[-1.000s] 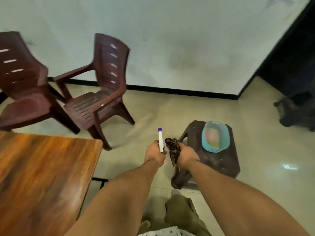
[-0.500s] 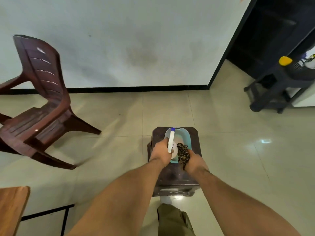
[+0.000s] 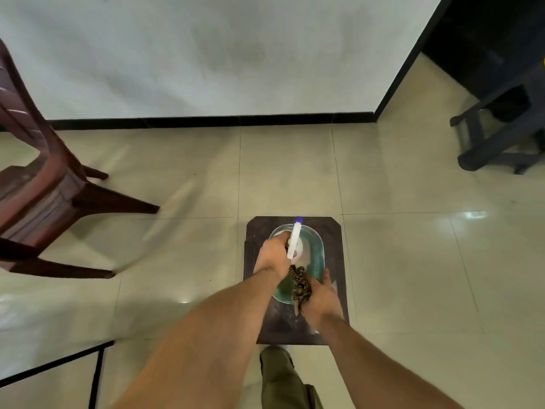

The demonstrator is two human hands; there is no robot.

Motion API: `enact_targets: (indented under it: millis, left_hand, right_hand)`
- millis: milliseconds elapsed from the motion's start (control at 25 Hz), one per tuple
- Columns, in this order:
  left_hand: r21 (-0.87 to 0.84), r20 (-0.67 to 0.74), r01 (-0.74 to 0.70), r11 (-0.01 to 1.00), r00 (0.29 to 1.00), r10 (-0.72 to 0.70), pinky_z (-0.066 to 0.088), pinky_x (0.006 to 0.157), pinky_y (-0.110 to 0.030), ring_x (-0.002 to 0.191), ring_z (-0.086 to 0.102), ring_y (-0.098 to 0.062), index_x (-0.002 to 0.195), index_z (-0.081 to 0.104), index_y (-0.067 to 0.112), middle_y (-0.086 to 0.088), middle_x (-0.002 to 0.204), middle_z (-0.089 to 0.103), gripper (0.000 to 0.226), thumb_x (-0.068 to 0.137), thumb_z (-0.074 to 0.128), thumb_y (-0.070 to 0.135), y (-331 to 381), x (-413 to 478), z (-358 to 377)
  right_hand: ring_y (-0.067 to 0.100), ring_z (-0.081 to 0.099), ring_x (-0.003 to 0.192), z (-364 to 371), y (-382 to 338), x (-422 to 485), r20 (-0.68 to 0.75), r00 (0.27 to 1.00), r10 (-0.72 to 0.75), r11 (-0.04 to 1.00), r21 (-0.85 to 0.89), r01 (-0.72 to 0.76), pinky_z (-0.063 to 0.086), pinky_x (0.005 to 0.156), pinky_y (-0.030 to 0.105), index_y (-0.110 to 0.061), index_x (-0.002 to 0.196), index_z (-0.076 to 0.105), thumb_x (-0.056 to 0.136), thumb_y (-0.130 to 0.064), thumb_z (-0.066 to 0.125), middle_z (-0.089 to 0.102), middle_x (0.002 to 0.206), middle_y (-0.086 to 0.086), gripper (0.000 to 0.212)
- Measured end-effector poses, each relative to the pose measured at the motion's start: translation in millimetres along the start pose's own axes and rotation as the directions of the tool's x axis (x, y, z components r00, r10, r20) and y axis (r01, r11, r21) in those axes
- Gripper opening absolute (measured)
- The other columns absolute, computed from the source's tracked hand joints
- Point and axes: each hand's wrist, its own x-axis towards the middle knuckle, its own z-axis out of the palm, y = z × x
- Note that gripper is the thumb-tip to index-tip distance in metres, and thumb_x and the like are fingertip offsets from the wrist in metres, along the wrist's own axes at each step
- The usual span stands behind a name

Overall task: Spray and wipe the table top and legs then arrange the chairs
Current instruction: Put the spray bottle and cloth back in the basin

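Head: chair (image 3: 44, 187) cropped left; cloth (image 3: 299, 283), spray bottle (image 3: 295, 240) hide basin (image 3: 318, 252).

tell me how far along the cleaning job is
Done: cannot tell; no wiped surface is in view. In hand: the left hand holds the spray bottle and the right hand grips the cloth, both over the basin on the stool. Left: the chair stands off to the side, not yet arranged.
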Motion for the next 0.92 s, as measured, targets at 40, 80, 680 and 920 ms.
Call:
enact_targets:
  millis: [40, 80, 680, 920]
  left_hand:
    - [0.007, -0.001, 0.004, 1.0, 1.0, -0.004, 0.057, 0.084, -0.041, 0.092, 0.067, -0.023, 0.103, 0.065, 0.027, -0.003, 0.096, 0.068, 0.022, 0.094, 0.057, 0.009, -1, 8, 2]
    - [0.024, -0.01, -0.001, 1.0, 1.0, 0.002, 0.056, 0.084, -0.041, 0.089, 0.065, -0.022, 0.103, 0.065, 0.025, -0.002, 0.095, 0.068, 0.019, 0.094, 0.059, 0.009, -1, 13, 4]
    - [0.078, -0.086, 0.026, 0.997, 0.996, -0.019, 0.054, 0.08, -0.031, 0.092, 0.063, -0.019, 0.111, 0.068, 0.022, 0.001, 0.1, 0.068, 0.021, 0.095, 0.061, 0.009, -6, 37, 11]
    - [0.045, -0.131, 0.021, 0.999, 0.991, -0.015, 0.059, 0.086, -0.038, 0.095, 0.066, -0.018, 0.111, 0.071, 0.021, 0.0, 0.103, 0.072, 0.02, 0.095, 0.062, 0.013, -12, 36, 14]
  right_hand:
    - [0.038, 0.033, 0.144, 1, -1, 5, 0.011, 1.0, 0.008, 1.0, -0.019, -0.008, 0.037, 0.116, 0.046, -0.038, 0.151, 0.037, 0.097, -0.028, 0.056, -0.004, 0.168, 0.009, 0.057]
    - [0.038, 0.029, 0.146, 1, -2, 10, 0.01, 1.0, 0.014, 0.999, -0.032, -0.013, 0.037, 0.117, 0.046, -0.038, 0.151, 0.036, 0.098, -0.026, 0.056, -0.01, 0.167, 0.009, 0.058]
    - [0.033, 0.031, 0.144, -10, -12, 15, -0.03, 0.998, -0.059, 0.997, -0.041, 0.058, 0.048, 0.105, 0.047, -0.038, 0.15, 0.036, 0.095, -0.027, 0.062, -0.004, 0.168, 0.0, 0.062]
    - [0.039, 0.037, 0.138, 3, -14, 16, -0.031, 0.998, 0.052, 0.999, 0.012, -0.051, 0.048, 0.103, 0.046, -0.028, 0.152, 0.032, 0.096, -0.028, 0.058, -0.005, 0.168, 0.001, 0.061]
